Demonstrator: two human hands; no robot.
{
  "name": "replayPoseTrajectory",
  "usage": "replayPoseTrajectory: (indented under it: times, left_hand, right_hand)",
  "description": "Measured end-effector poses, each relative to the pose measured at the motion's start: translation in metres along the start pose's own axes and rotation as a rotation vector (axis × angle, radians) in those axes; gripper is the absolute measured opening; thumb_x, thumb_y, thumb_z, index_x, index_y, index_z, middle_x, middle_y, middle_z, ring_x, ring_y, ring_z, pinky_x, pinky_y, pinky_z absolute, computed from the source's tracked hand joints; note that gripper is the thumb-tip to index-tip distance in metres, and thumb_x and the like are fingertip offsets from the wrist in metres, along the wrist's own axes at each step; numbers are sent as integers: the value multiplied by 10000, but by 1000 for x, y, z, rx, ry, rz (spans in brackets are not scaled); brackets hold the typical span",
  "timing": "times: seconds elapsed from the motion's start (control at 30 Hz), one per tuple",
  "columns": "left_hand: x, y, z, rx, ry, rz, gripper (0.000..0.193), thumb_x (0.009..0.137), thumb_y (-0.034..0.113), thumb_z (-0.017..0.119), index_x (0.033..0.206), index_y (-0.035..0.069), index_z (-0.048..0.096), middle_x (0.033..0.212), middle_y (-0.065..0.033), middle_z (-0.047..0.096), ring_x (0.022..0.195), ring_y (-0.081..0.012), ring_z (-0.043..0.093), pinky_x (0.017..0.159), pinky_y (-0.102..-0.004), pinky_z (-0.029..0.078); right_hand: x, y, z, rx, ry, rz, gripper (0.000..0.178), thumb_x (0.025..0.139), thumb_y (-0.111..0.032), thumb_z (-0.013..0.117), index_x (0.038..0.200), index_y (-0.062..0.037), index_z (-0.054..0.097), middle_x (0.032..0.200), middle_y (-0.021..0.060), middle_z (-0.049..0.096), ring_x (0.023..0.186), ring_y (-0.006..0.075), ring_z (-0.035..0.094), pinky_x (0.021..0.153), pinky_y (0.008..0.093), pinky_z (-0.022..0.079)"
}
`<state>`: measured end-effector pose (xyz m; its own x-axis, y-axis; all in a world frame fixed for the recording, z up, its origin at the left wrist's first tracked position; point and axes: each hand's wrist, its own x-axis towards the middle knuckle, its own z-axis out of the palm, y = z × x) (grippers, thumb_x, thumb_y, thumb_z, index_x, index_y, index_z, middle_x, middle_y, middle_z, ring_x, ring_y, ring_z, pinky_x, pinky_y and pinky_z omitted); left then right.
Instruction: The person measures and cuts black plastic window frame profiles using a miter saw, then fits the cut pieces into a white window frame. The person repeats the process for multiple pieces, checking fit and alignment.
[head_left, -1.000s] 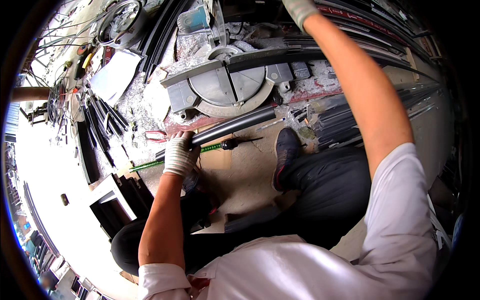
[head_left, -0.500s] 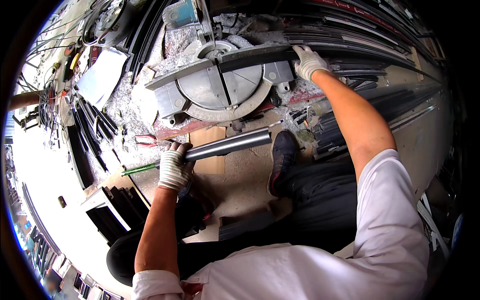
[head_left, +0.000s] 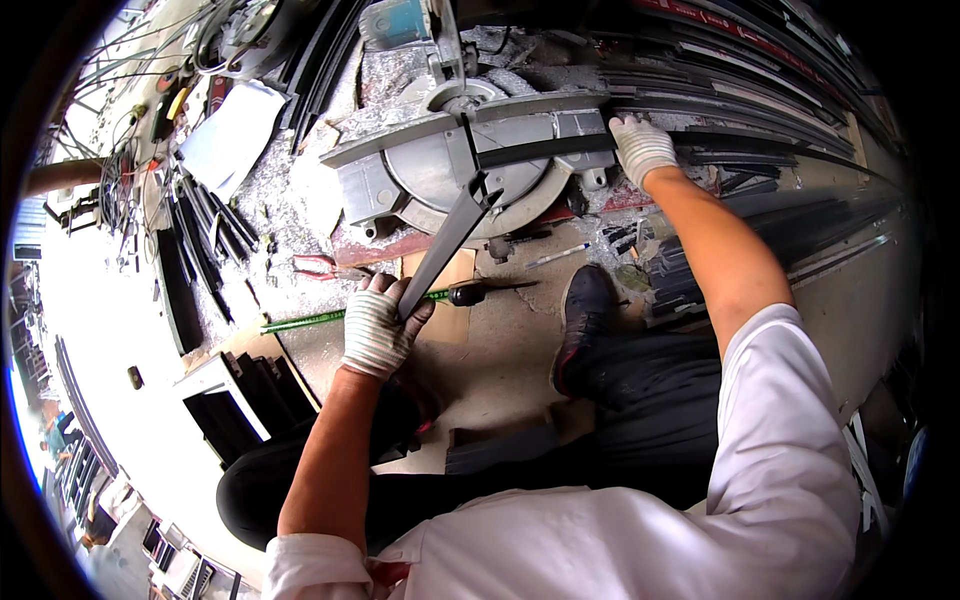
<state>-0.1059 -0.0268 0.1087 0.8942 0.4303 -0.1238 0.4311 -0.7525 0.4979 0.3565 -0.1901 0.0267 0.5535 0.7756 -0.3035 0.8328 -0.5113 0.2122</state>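
- While our left hand (head_left: 380,328) is gripping its near end with fingers closed around it, the grey profile (head_left: 440,255) is slanting far and right, its far end appearing over the near part of the mitre saw (head_left: 430,170); whether it is touching there, we are not managing to tell.
- Our right hand (head_left: 643,150) is resting on a long dark bar (head_left: 545,150) with fingers partly curled; whether it is gripping or only pressing, we cannot tell.
- That bar is already lying across the right of the saw, its left end sitting near the slot.
- As we are judging it, the bar's placing is looking done, while the profile is remaining in hand, not laid down; whether either is already carrying a fresh cut, we cannot tell.
- Nearer, a green tape measure (head_left: 305,322) is lying extended beside our left hand.
- Farther left, red-handled pliers (head_left: 318,267) are lying loose.
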Motion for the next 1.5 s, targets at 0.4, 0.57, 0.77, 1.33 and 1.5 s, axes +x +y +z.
replayPoseTrajectory:
  times: [0.4,0.57,0.77,1.33,1.5]
  left_hand:
    - [-21,24,22,-795,84,-419,438,978,246,748,1234,-79,603,756,-51,670,643,-128,665,613,-274,529]
    - [-18,39,20,-726,-10,-319,308,1005,291,708,1023,-15,675,767,-50,681,647,-140,669,622,-288,530]
    - [-15,41,17,-734,-38,-302,408,982,384,728,1064,-15,712,847,-49,725,831,-123,660,747,-306,534]
    - [-12,31,-28,-752,-657,-344,682,783,686,798,1014,48,733,708,8,608,654,-125,572,585,-319,476]
    - [-8,30,-22,-815,-783,-324,855,816,834,604,1155,60,733,699,-25,630,623,-149,616,576,-334,524]
  right_hand:
    - [-57,13,-61,-57,-7,-117,304,888,-133,666,1176,-58,599,1193,180,673,1151,354,649,995,439,535]
    - [-88,13,-93,-88,-5,-185,333,882,-204,712,1159,-61,596,1159,178,673,1130,354,653,963,444,543]
    - [-126,2,-109,-131,-98,-268,365,897,-271,715,1172,-63,595,1131,168,672,1094,352,662,933,446,542]
    - [-205,19,-128,-93,-85,-458,322,851,-223,743,1083,-46,608,1024,166,662,976,368,672,837,474,550]
    - [-215,11,-123,-59,-113,-564,291,841,-218,754,1037,-48,623,958,168,665,948,372,680,821,473,550]
